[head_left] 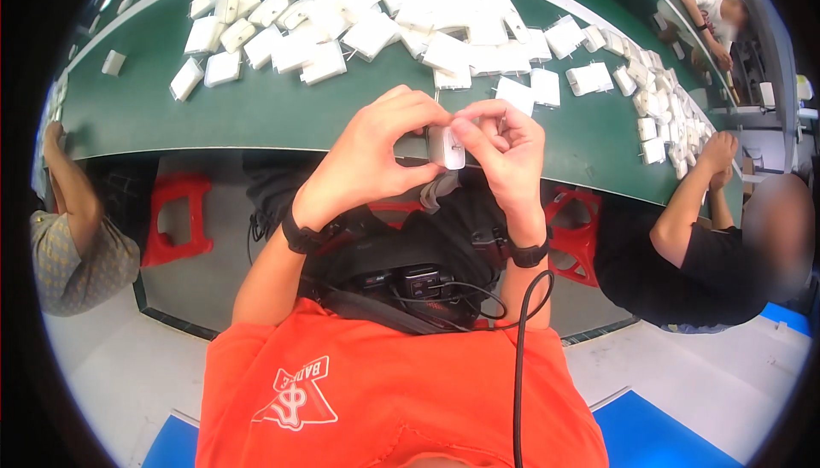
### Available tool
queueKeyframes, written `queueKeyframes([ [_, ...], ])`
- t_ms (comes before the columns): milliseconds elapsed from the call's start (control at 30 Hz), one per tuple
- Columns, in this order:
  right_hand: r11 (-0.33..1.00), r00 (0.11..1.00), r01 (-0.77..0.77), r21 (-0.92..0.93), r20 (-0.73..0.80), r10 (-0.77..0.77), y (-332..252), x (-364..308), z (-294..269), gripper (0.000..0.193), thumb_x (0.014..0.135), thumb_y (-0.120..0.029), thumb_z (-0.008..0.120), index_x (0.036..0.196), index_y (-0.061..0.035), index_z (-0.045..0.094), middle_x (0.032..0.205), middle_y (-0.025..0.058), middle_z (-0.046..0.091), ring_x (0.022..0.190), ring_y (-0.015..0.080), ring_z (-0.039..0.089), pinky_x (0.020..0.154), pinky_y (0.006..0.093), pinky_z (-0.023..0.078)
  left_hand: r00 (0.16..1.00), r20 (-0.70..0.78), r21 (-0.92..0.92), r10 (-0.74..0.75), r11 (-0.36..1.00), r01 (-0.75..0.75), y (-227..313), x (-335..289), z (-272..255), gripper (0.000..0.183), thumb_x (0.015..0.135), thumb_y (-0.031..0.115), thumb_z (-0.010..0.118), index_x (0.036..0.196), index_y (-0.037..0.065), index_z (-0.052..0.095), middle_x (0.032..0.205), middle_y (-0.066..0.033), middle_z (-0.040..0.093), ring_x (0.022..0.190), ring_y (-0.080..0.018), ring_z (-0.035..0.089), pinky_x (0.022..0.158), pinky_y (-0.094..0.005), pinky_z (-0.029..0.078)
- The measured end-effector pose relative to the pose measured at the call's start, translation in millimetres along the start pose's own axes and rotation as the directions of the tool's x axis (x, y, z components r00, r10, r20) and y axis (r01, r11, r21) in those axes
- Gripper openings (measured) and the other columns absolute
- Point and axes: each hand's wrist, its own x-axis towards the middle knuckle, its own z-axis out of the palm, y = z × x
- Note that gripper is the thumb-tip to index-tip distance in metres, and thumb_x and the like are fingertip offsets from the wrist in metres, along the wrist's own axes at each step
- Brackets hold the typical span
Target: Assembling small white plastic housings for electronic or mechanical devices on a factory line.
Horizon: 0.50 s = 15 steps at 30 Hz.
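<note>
A small white power adapter (447,154) is held up in front of me, just past the near edge of the green table. A small dark opening or mark shows on the end turned toward me. My left hand (371,143) grips it from the left, thumb below and fingers curled over the top. My right hand (511,148) is closed against its right side, the thumb pressed near its upper end and the other fingers curled in. Whatever may lie between the right fingertips is too small to make out.
Beyond my hands, many white adapters (367,32), some with metal prongs, lie heaped on the green table (256,118). Another cluster (653,96) runs along the right side, where a person in black (683,254) works. Another person (81,246) sits at left. Red stools (175,220) stand below.
</note>
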Motion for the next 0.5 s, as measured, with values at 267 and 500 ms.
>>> queueKeyframes([
  [267, 0.984, 0.983, 0.168, -0.065, 0.093, -0.161, 3.5, -15.1, -6.2, 0.013, 0.095, 0.002, 0.082, 0.108, -0.0024, 0.082, 0.069, -0.0123, 0.034, 0.063, 0.0011, 0.029, 0.059, 0.0231, 0.024, 1.000, -0.011, 0.031, -0.007, 0.999, 0.007, 2.2, 0.3, 0.3, 0.046, 0.074, 0.002, 0.089, 0.118, 0.005, 0.076, 0.107, -0.0064, 0.075, 0.093, -0.0237, 0.065, 0.084, -0.0360, 0.057],
  [500, 0.979, 0.979, 0.190, -0.069, 0.083, -0.184, 6.5, -13.7, -8.5, 0.014, 0.096, 0.002, 0.083, 0.109, -0.0014, 0.082, 0.069, -0.0123, 0.034, 0.063, 0.0011, 0.030, 0.059, 0.0223, 0.027, 1.000, 0.000, 0.021, 0.000, 1.000, 0.000, 1.7, 0.6, -1.2, 0.048, 0.074, 0.000, 0.089, 0.121, 0.004, 0.076, 0.109, -0.0074, 0.075, 0.095, -0.0243, 0.068, 0.085, -0.0358, 0.059],
])
